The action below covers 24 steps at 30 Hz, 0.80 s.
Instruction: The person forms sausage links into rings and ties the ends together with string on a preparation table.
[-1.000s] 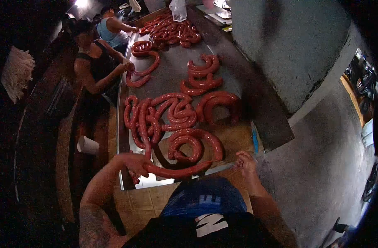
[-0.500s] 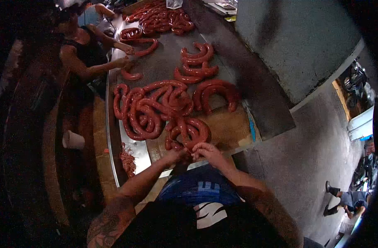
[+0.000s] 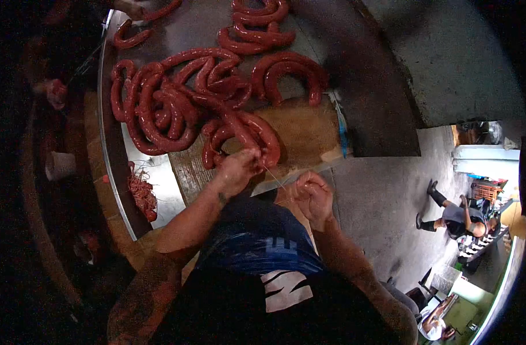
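My left hand (image 3: 238, 171) is closed on the end of a long raw sausage (image 3: 240, 127) at the near edge of the table. From that end a thin pale string (image 3: 273, 177) runs tautly toward my right hand (image 3: 315, 198), which is a fist in front of my apron, lower and to the right. The string's end in the fist is hidden. More sausage lies in a heap of glossy red coils (image 3: 165, 109) just beyond my left hand. Beside the heap, curved sausage lengths (image 3: 289, 66) rest on the table.
A tangle of reddish strings (image 3: 142, 195) lies on the table's left corner. A wooden board (image 3: 300, 135) is under the near sausages. At upper left a co-worker's hand (image 3: 130, 8) touches another sausage. Another person (image 3: 461, 218) is far right, beyond the grey floor.
My hands have drawn apart: the right has moved right and away from the sausage end, and the string now shows between them. The view has shifted, with the table higher in frame.
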Tool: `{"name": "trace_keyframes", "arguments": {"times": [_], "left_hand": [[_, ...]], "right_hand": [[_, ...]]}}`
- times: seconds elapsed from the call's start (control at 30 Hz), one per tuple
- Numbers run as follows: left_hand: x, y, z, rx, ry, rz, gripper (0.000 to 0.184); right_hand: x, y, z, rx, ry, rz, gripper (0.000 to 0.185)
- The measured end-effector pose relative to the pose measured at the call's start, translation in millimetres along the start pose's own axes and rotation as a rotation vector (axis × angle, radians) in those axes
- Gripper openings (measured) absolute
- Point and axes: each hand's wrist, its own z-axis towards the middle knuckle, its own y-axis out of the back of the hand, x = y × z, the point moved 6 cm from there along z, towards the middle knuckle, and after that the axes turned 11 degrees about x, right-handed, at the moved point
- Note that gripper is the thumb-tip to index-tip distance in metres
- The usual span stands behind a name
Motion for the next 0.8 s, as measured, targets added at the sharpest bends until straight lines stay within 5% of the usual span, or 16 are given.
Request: {"name": "trace_keyframes", "arguments": {"times": [0.1, 0.17, 0.2, 0.23, 0.3, 0.33, 0.37, 0.4, 0.5, 0.63, 0.67, 0.7, 0.73, 0.8], "left_hand": [[-23.7, -8.1, 8.4, 0.136, 0.162, -0.35, 0.027], [-28.7, 2.6, 17.5, 0.116, 0.055, -0.017, 0.024], [-37.4, -10.8, 10.4, -0.108, 0.007, 0.08, 0.023], [-48.3, -11.0, 1.6, -0.111, 0.001, 0.613, 0.025], [-33.0, -10.4, -5.1, 0.154, 0.094, 0.766, 0.029], [-36.7, -10.5, -13.9, 0.136, 0.194, 1.065, 0.027], [-52.0, -45.5, -31.6, 0.207, 0.14, 1.105, 0.028], [-32.4, -9.9, -17.0, 0.305, 0.255, 0.746, 0.028], [-47.3, -24.9, -12.0, 0.339, 0.105, 1.111, 0.024], [-4.5, 52.4, 44.3, 0.208, 0.221, 1.032, 0.025], [-2.5, 54.1, 48.5, 0.213, 0.224, 1.03, 0.025], [-4.7, 41.0, 47.9, 0.353, 0.044, 1.479, 0.023], [-5.1, 12.0, 33.2, 0.488, -0.143, 1.916, 0.041], [-14.4, -19.9, 20.1, 0.239, 0.151, 1.474, 0.021]], "right_hand": [[-36.6, 31.2, -22.4, -0.113, -0.188, 0.087, 0.012], [-27.1, 19.1, -2.3, -0.213, -0.21, -0.046, 0.011], [-21.2, 12.0, 16.9, -0.211, -0.165, -0.135, 0.011], [-13.8, 5.6, 40.7, -0.223, -0.11, -0.228, 0.01], [-1.8, -6.7, 87.0, -0.203, -0.116, -0.163, 0.008], [-8.8, 18.5, 123.9, -0.117, 0.174, -0.613, 0.009], [-16.3, 25.4, 134.4, -0.179, -0.018, -0.515, 0.011], [-41.3, 46.4, 142.6, -0.255, 0.079, -0.274, 0.01], [-30.0, 50.5, 105.7, -0.469, 0.254, 0.102, 0.011], [24.3, 103.7, -22.4, -0.666, 0.783, 0.399, 0.014], [44.9, 131.5, -60.9, -0.808, 0.844, 0.385, 0.017], [73.9, 141.5, -103.5, -0.915, 0.974, 0.232, 0.023], [121.3, 103.8, -132.5, -0.962, 1.079, 0.18, 0.021], [196.8, 37.1, -168.9, -0.933, 1.337, -0.094, 0.033]]}}
